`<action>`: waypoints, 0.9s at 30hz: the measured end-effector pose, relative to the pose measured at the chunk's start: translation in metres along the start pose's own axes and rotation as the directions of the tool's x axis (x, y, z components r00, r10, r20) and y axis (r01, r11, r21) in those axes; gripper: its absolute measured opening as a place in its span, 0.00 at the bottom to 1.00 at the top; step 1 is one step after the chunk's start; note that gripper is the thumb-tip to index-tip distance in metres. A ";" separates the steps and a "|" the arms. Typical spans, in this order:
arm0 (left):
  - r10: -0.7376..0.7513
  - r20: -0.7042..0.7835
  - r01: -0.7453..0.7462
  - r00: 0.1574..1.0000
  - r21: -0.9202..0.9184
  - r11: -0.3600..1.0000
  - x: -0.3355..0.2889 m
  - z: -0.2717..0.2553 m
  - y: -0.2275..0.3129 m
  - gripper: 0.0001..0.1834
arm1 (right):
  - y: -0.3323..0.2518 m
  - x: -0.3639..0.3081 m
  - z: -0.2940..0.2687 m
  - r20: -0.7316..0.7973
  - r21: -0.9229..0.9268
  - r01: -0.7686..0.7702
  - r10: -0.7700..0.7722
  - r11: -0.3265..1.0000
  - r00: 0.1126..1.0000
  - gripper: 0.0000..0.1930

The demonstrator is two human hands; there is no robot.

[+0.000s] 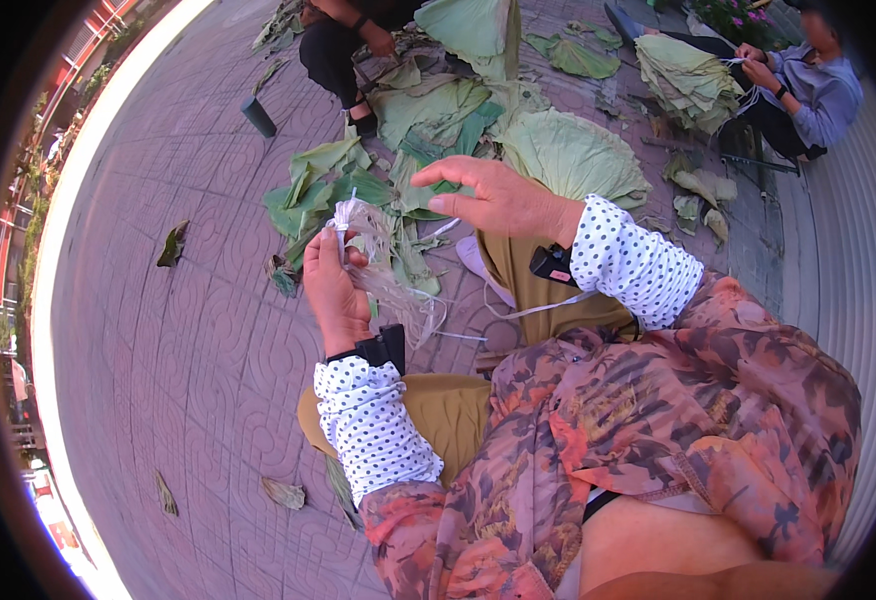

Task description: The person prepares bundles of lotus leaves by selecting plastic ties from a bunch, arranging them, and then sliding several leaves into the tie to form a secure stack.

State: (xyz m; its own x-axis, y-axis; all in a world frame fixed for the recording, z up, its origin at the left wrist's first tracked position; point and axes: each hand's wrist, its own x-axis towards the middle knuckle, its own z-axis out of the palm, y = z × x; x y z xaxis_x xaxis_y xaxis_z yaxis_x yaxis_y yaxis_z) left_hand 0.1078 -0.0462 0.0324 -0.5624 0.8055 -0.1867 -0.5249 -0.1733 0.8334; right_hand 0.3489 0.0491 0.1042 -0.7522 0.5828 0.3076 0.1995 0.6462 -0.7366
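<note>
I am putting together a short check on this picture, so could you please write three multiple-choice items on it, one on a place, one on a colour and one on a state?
1. Where do the large green leaves lie?
A. on the paved ground
B. on a table
C. in a basket

2. What colour are the dotted sleeves?
A. plain red
B. white with dark dots
C. yellow stripes

3. How is the left hand?
A. flat and empty
B. out of view
C. closed on a bundle of pale string

Answers: 1 A, the leaves spread over the paving in front of the knees. 2 B, both forearms show white cloth with dark dots. 3 C, the fingers wrap the string, while the right hand is open above the leaves.
</note>
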 end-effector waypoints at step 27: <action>-0.137 0.172 0.135 0.975 0.025 0.991 -0.018 0.078 0.036 0.09 | 0.007 0.038 0.015 0.192 0.549 -0.467 0.439 0.693 0.878 0.11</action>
State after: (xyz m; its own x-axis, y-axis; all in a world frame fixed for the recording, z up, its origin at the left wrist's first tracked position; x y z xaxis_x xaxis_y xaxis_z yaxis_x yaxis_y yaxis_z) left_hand 0.1491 -0.0224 0.1060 -0.3663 0.9072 -0.2067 -0.5799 -0.0489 0.8132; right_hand 0.3121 0.0686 0.1022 -0.6934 0.7004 -0.1691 0.1447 -0.0945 -0.9850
